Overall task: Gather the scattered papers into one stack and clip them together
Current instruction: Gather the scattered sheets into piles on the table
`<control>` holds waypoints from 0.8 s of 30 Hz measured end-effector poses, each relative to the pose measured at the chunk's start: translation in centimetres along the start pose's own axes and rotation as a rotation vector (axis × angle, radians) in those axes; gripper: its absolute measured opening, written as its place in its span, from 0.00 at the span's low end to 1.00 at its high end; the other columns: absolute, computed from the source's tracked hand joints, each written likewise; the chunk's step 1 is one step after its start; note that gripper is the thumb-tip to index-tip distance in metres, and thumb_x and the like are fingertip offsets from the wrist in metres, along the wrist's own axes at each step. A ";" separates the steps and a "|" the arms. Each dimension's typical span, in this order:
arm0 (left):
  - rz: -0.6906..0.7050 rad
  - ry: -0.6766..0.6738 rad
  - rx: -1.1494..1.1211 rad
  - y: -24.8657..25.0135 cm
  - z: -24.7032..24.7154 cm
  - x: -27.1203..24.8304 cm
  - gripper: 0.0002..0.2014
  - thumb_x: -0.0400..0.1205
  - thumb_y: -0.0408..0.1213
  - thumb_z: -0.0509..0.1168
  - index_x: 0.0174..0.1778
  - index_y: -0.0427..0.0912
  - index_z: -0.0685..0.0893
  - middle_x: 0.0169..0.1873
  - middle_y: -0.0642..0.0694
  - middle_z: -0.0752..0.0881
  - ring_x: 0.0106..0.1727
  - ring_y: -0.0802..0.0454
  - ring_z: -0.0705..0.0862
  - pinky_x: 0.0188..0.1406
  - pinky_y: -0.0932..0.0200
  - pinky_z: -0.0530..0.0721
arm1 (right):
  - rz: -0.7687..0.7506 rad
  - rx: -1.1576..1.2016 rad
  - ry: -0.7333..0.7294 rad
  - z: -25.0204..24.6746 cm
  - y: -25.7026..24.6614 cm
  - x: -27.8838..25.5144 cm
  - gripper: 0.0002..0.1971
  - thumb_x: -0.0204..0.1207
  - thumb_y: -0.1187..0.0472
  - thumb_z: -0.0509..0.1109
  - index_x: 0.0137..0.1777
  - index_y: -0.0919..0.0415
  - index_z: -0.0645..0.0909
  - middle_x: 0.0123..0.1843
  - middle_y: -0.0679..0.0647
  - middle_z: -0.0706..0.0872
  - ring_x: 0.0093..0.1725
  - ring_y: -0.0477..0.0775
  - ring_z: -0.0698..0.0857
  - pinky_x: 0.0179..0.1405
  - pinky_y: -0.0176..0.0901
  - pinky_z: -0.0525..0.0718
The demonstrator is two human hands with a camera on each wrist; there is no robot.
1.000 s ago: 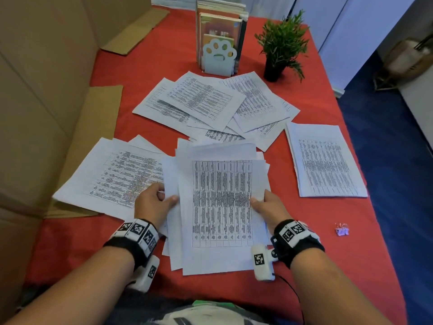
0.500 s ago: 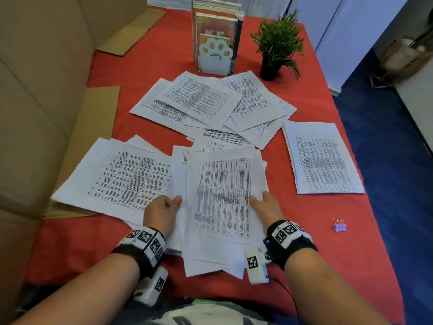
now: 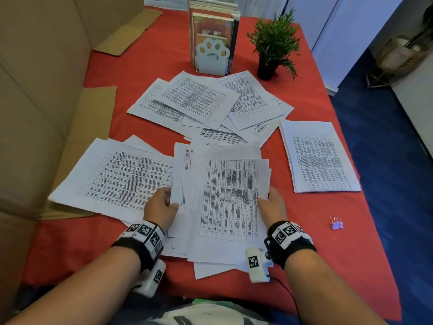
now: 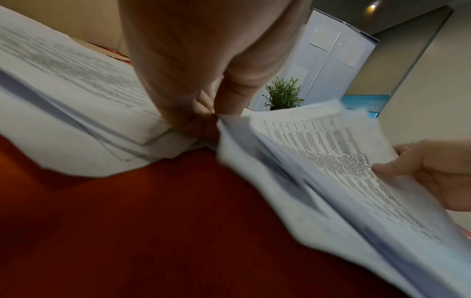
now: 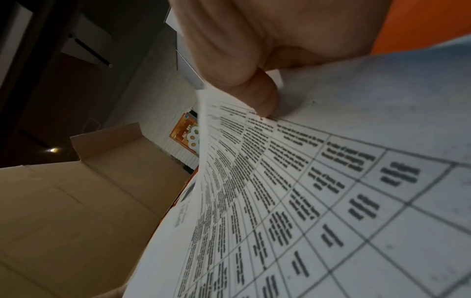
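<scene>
A loose bundle of printed papers [image 3: 225,202] is held between both hands just above the red table [image 3: 70,242]. My left hand [image 3: 161,205] grips its left edge, thumb on top; in the left wrist view the left hand [image 4: 211,117] pinches the bundle [image 4: 318,161] at its edge. My right hand [image 3: 269,205] grips the right edge, and the right wrist view shows its thumb [image 5: 262,96] pressed on the top sheet [image 5: 305,191]. More papers lie at the left [image 3: 117,177], fanned at the centre back [image 3: 206,102], and stacked at the right [image 3: 318,158]. A small purple binder clip [image 3: 336,224] lies to the right.
Books in a paw-shaped bookend [image 3: 212,55] and a small potted plant [image 3: 271,48] stand at the back. Cardboard panels [image 3: 35,102] line the left side. The table's right edge drops to blue floor [image 3: 386,160].
The bundle was lowered and tilted half a second ago and is now raised again and squared a little. Both hands have shifted along its side edges.
</scene>
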State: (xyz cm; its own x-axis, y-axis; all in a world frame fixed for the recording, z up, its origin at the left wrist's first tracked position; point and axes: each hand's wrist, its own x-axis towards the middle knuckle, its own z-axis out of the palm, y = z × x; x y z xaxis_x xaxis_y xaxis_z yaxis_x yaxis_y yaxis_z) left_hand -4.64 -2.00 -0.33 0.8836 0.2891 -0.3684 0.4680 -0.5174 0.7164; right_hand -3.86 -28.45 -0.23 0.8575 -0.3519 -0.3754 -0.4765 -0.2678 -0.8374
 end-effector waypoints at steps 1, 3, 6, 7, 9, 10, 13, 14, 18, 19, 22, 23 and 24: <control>-0.005 0.009 0.007 -0.1 -0.2 0.1 0.19 0.74 0.26 0.68 0.62 0.41 0.80 0.39 0.41 0.86 0.42 0.49 0.79 0.49 0.60 0.77 | -0.012 -0.012 0.023 -0.2 0.1 0.2 0.15 0.75 0.75 0.60 0.57 0.63 0.79 0.47 0.58 0.85 0.40 0.52 0.82 0.31 0.36 0.77; -0.050 0.013 -0.006 -0.5 -0.7 0.3 0.20 0.71 0.24 0.69 0.58 0.43 0.81 0.37 0.46 0.86 0.44 0.47 0.84 0.52 0.57 0.82 | -0.023 0.010 0.074 -0.9 0.4 0.7 0.13 0.74 0.75 0.60 0.55 0.64 0.81 0.45 0.60 0.85 0.42 0.55 0.82 0.31 0.39 0.77; -0.129 -0.034 -0.077 -1.0 -1.7 0.5 0.23 0.68 0.19 0.68 0.53 0.48 0.80 0.40 0.50 0.89 0.49 0.46 0.88 0.51 0.53 0.86 | -0.005 0.020 0.110 -2.2 0.9 1.7 0.13 0.73 0.74 0.62 0.53 0.62 0.81 0.48 0.59 0.87 0.44 0.57 0.84 0.41 0.41 0.79; -0.143 -0.061 -0.094 -1.0 -1.9 0.4 0.25 0.67 0.16 0.67 0.53 0.48 0.79 0.40 0.51 0.88 0.50 0.46 0.87 0.47 0.55 0.86 | 0.003 0.022 0.113 -2.5 0.9 1.8 0.13 0.73 0.74 0.62 0.51 0.60 0.81 0.48 0.58 0.87 0.43 0.56 0.85 0.40 0.41 0.80; -0.162 -0.118 -0.124 -0.9 -2.2 0.2 0.26 0.67 0.15 0.66 0.54 0.48 0.79 0.41 0.52 0.87 0.50 0.46 0.86 0.43 0.57 0.85 | 0.017 0.032 0.098 -2.8 1.0 2.1 0.14 0.73 0.74 0.62 0.52 0.58 0.80 0.49 0.57 0.86 0.40 0.51 0.84 0.35 0.37 0.79; -0.158 -0.131 -0.147 -0.8 -2.1 0.1 0.24 0.68 0.17 0.67 0.54 0.47 0.79 0.42 0.51 0.87 0.50 0.46 0.86 0.45 0.54 0.86 | 0.016 0.037 0.082 -2.7 0.9 2.1 0.14 0.73 0.74 0.62 0.52 0.57 0.80 0.49 0.56 0.86 0.40 0.50 0.83 0.34 0.36 0.79; -0.089 -0.144 -0.178 -0.5 -1.8 -0.3 0.17 0.75 0.28 0.67 0.58 0.47 0.81 0.52 0.46 0.88 0.53 0.43 0.86 0.59 0.43 0.85 | -0.002 0.051 0.045 -1.5 0.2 1.8 0.16 0.72 0.76 0.63 0.52 0.57 0.78 0.49 0.55 0.86 0.47 0.54 0.84 0.45 0.42 0.82; -0.063 -0.150 -0.159 -0.5 -1.7 -0.4 0.19 0.75 0.26 0.66 0.61 0.46 0.80 0.54 0.45 0.87 0.54 0.44 0.86 0.60 0.45 0.84 | -0.007 0.070 0.034 -1.1 -0.1 1.6 0.16 0.71 0.77 0.64 0.52 0.56 0.77 0.48 0.53 0.85 0.48 0.55 0.85 0.47 0.44 0.82; -0.114 -0.165 -0.192 -0.2 -1.6 -0.4 0.24 0.71 0.23 0.60 0.61 0.48 0.81 0.52 0.46 0.87 0.52 0.44 0.85 0.56 0.45 0.86 | -0.044 0.153 -0.013 0.3 -1.1 0.7 0.18 0.69 0.76 0.67 0.53 0.55 0.75 0.46 0.47 0.83 0.47 0.48 0.83 0.44 0.38 0.80; -0.128 -0.170 -0.218 -0.2 -1.7 -0.5 0.20 0.72 0.29 0.61 0.58 0.51 0.82 0.53 0.46 0.88 0.53 0.43 0.86 0.57 0.41 0.85 | -0.053 0.168 -0.027 0.6 -1.2 0.5 0.18 0.69 0.75 0.69 0.54 0.55 0.75 0.47 0.48 0.84 0.48 0.47 0.84 0.44 0.39 0.80; -0.057 -0.167 -0.172 0.2 -1.7 -1.1 0.14 0.77 0.47 0.66 0.58 0.54 0.80 0.59 0.47 0.86 0.57 0.44 0.85 0.62 0.41 0.82 | -0.067 0.141 -0.090 2.1 -1.2 0.0 0.20 0.68 0.74 0.68 0.57 0.53 0.77 0.51 0.49 0.86 0.52 0.48 0.86 0.51 0.44 0.85; -0.055 -0.156 -0.156 0.3 -1.8 -1.1 0.16 0.78 0.44 0.67 0.62 0.50 0.79 0.60 0.47 0.86 0.58 0.44 0.85 0.62 0.44 0.82 | -0.062 0.128 -0.117 2.8 -1.2 -0.1 0.21 0.69 0.74 0.67 0.58 0.54 0.77 0.52 0.49 0.87 0.53 0.50 0.86 0.53 0.45 0.86; -0.056 -0.117 -0.153 0.4 -1.9 -1.0 0.19 0.78 0.38 0.68 0.66 0.46 0.78 0.60 0.45 0.85 0.58 0.44 0.84 0.60 0.48 0.81 | -0.064 0.124 -0.139 3.5 -1.1 0.0 0.20 0.69 0.75 0.66 0.58 0.55 0.78 0.50 0.50 0.87 0.52 0.50 0.87 0.54 0.44 0.86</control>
State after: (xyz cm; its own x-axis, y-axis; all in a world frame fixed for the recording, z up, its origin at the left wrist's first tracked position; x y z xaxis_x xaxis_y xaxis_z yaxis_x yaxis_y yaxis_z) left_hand -5.39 -0.98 1.42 0.8563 0.2138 -0.4702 0.5165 -0.3726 0.7710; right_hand -2.63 -25.05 -0.67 0.9078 -0.2079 -0.3643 -0.4003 -0.1702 -0.9004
